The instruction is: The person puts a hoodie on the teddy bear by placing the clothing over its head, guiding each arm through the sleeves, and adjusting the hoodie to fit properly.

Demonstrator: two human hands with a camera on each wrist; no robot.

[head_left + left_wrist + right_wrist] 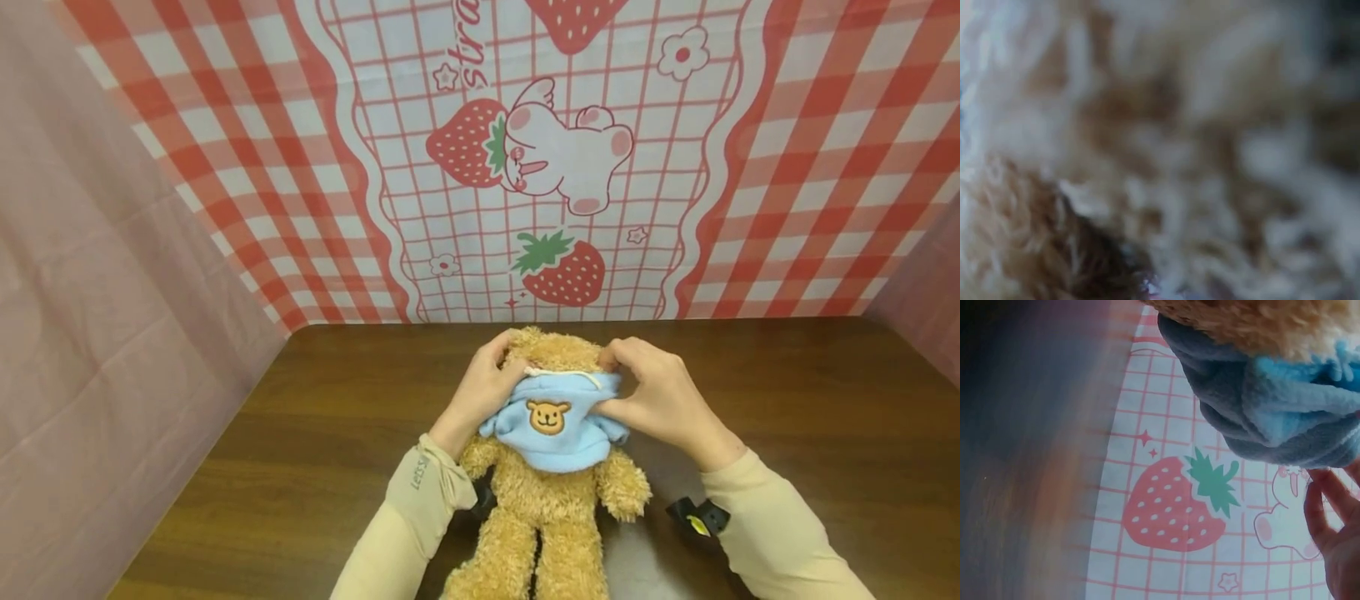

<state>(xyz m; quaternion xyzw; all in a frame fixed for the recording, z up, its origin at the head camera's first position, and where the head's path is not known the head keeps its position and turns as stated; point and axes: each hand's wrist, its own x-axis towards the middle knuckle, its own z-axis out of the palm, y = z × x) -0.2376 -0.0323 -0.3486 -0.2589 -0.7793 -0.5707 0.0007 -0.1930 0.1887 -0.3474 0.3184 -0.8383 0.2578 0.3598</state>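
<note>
A fluffy golden-brown teddy bear (pixel 551 496) lies on the table, legs toward the near edge. A light blue doll sweatshirt (pixel 577 446) with a bear-face patch and a white cord at its upper edge covers its lower face and upper chest. My left hand (pixel 480 390) grips the sweatshirt's upper edge at the left, beside the bear's head. At the right, my right hand (pixel 663 404) pinches the other side of the same edge, thumb in front. The right wrist view shows the bunched sweatshirt (pixel 1285 419) with fingers at its edge. Blurred fur (pixel 1166 156) fills the left wrist view.
The dark brown wooden table (pixel 300 450) extends to both sides of the bear. Behind it hangs a red-and-white checked cloth (pixel 405 167) with strawberry prints. Pinkish drapes (pixel 135 275) flank the table. A black wrist device (pixel 697 517) sits by the right sleeve.
</note>
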